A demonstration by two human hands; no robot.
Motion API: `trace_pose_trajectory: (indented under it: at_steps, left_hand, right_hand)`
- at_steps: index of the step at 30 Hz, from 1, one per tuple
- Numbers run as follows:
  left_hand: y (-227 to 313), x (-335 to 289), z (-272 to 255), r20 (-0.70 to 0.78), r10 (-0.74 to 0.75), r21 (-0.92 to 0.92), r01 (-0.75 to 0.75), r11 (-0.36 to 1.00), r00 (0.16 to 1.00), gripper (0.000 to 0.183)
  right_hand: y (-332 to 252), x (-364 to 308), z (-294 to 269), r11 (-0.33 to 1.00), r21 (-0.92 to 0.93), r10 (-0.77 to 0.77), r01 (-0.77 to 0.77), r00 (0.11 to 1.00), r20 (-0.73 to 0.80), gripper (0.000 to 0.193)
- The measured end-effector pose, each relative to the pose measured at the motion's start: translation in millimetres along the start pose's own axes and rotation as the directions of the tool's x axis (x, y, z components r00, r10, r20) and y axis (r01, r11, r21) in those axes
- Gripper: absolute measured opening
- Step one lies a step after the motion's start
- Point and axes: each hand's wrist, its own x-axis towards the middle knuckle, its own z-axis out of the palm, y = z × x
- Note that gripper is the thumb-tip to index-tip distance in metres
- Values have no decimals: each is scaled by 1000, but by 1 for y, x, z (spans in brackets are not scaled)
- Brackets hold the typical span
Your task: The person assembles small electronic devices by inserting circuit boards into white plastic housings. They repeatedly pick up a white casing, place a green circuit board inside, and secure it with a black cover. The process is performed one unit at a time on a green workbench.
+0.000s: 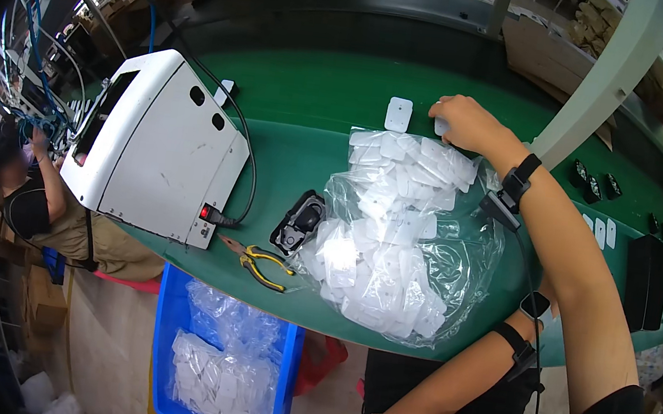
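My right hand [467, 124] reaches to the far side of the green bench, its fingers closed on a small white plastic plate [441, 127]. A similar rounded white plate [398, 114] with a small hole lies just left of it. Below these, a big pile of white plates [380, 246] spills from a clear plastic bag [465, 265]. My left arm crosses under my right forearm, which hides most of my left hand [550, 294]; its fingers do not show. Straps and a small device sit on my wrists.
Left of the pile are yellow-handled pliers [258, 264], a black part [299, 222] and a white machine [165, 149] with a cable. A blue bin [290, 376] holds more bagged plates. A post [603, 83] and black box [645, 283] stand right; a person [57, 215] sits left.
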Motion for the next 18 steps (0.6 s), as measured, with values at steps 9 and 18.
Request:
trace_pose_trajectory:
  at_steps: [9,18]
  left_hand:
    - [-14,1,17,13,-40,-218,42,975,999,36]
    - [-9,3,16,21,-22,-51,23,998,1000,27]
  right_hand:
    - [-9,17,-8,991,-120,-55,66,994,89,46]
    - [3,17,-6,992,-91,-78,85,994,76,48]
